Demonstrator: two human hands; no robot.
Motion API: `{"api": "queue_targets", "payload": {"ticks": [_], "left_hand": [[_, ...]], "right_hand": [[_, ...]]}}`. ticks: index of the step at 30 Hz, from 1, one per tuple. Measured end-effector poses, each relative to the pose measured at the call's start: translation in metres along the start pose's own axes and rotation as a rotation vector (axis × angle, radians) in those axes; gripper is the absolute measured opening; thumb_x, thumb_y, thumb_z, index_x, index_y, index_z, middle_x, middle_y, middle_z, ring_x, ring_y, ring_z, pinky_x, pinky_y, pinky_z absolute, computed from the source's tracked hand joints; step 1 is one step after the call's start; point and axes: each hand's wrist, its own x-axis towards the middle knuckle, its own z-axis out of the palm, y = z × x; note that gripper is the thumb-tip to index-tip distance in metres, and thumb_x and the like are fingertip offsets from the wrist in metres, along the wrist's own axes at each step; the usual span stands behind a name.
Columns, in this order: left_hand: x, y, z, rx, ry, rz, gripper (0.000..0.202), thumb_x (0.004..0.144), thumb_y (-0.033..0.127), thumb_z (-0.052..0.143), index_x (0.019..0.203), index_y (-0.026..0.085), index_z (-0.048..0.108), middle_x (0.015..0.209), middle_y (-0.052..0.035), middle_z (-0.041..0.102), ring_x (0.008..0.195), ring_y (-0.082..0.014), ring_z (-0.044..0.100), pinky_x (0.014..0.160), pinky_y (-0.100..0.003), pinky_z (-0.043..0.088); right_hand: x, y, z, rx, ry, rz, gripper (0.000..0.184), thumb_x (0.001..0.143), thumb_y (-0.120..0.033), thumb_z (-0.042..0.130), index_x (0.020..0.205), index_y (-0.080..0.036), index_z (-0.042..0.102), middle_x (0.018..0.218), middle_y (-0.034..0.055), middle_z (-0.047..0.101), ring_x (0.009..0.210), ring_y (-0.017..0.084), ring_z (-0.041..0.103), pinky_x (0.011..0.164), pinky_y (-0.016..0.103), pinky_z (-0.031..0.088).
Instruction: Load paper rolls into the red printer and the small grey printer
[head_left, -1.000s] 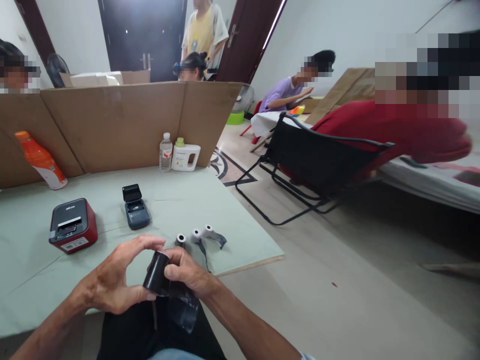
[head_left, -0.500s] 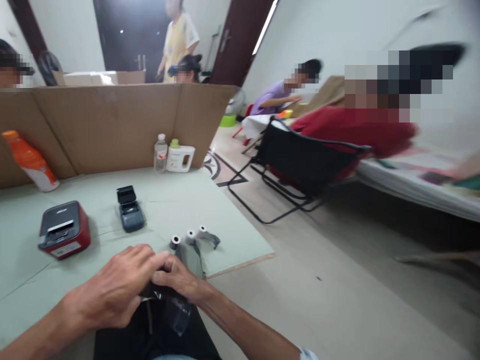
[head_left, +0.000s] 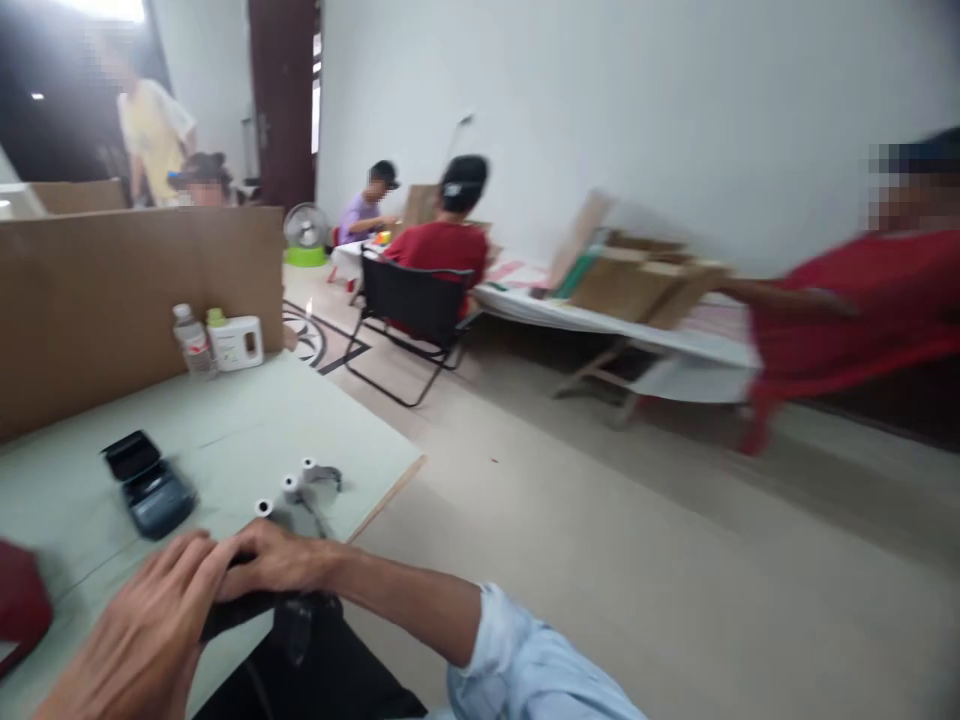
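At the table's near edge my left hand (head_left: 146, 615) and my right hand (head_left: 274, 560) meet, both closed. Between them is a dark item (head_left: 244, 610), mostly covered by the fingers; its kind cannot be made out. A dark, see-through piece like plastic (head_left: 296, 630) hangs below my right hand over my lap. Just beyond the hands stand three small white rolls, the nearest roll (head_left: 264, 510), a middle roll (head_left: 290, 486) and a far roll (head_left: 307, 467), two with grey strips trailing. To their left lies a small dark blue device (head_left: 154, 490) with its lid raised.
A red machine (head_left: 22, 605) is cut off at the left. A water bottle (head_left: 193, 340) and a white jug (head_left: 238, 343) stand by a cardboard screen (head_left: 112, 300). Beyond the table's right edge are a black folding chair (head_left: 416, 305) and several people.
The view has swung right, so table things sit further left and a person in red appears at the far right. Both hands stay together on the dark item.
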Motion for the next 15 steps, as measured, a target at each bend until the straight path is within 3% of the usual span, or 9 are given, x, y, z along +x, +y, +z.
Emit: {"api": "queue_targets", "payload": {"ticks": [2,3,5,6,9,12,15], "left_hand": [[0.008,0.011,-0.001,-0.196,0.023,-0.107,0.078,0.085,0.018,0.069,0.157,0.031,0.042,0.141,-0.0126,0.066,0.128,-0.0329,0.066,0.108,-0.047,0.058],[0.010,0.014,0.000,-0.341,0.080,-0.151,0.081,0.086,0.021,0.072,0.158,0.030,0.037,0.136,-0.0122,0.067,0.122,-0.0299,0.069,0.106,-0.045,0.059],[0.010,0.015,0.001,-0.584,0.173,-0.187,0.080,0.087,0.030,0.076,0.156,0.028,0.036,0.130,-0.0120,0.068,0.119,-0.0285,0.070,0.102,-0.043,0.060],[0.009,0.016,0.000,-0.605,0.194,-0.208,0.079,0.086,0.031,0.078,0.155,0.027,0.038,0.129,-0.0120,0.068,0.119,-0.0287,0.069,0.103,-0.043,0.060],[0.007,0.022,-0.011,-0.417,0.082,-0.213,0.081,0.079,0.018,0.080,0.152,0.026,0.044,0.132,-0.0124,0.067,0.122,-0.0300,0.066,0.108,-0.048,0.056],[0.010,0.029,-0.024,-0.227,-0.060,-0.101,0.079,0.075,0.003,0.067,0.149,0.023,0.049,0.134,-0.0131,0.066,0.129,-0.0327,0.062,0.113,-0.054,0.051],[0.010,0.030,-0.018,-0.274,-0.006,-0.101,0.084,0.076,0.003,0.067,0.155,0.025,0.044,0.137,-0.0134,0.064,0.129,-0.0321,0.062,0.114,-0.055,0.051]], "right_hand": [[-0.004,0.007,0.001,0.115,0.003,0.014,0.060,0.061,-0.064,0.094,0.088,-0.014,0.076,0.079,-0.0020,0.068,0.069,0.010,0.057,0.069,0.023,0.044],[-0.006,0.010,0.001,0.167,0.003,0.001,0.062,0.063,-0.068,0.092,0.087,-0.013,0.075,0.076,-0.0010,0.067,0.065,0.010,0.056,0.066,0.023,0.043],[-0.009,0.013,0.002,0.218,-0.047,-0.028,0.066,0.063,-0.074,0.089,0.083,-0.012,0.072,0.073,0.0005,0.066,0.063,0.010,0.056,0.063,0.022,0.042],[-0.010,0.013,0.002,0.223,-0.069,-0.031,0.066,0.064,-0.074,0.088,0.081,-0.012,0.071,0.072,0.0006,0.065,0.062,0.010,0.055,0.062,0.022,0.042],[-0.012,0.008,0.002,0.163,-0.108,-0.004,0.062,0.069,-0.070,0.088,0.080,-0.012,0.071,0.071,-0.0006,0.063,0.061,0.009,0.052,0.060,0.022,0.039],[-0.012,0.003,0.002,0.055,-0.094,-0.005,0.056,0.072,-0.064,0.089,0.083,-0.012,0.072,0.069,-0.0021,0.060,0.061,0.009,0.050,0.059,0.022,0.038],[-0.011,0.005,0.004,0.088,-0.076,-0.036,0.056,0.071,-0.064,0.089,0.083,-0.012,0.072,0.071,-0.0012,0.062,0.063,0.010,0.052,0.062,0.023,0.040]]}}
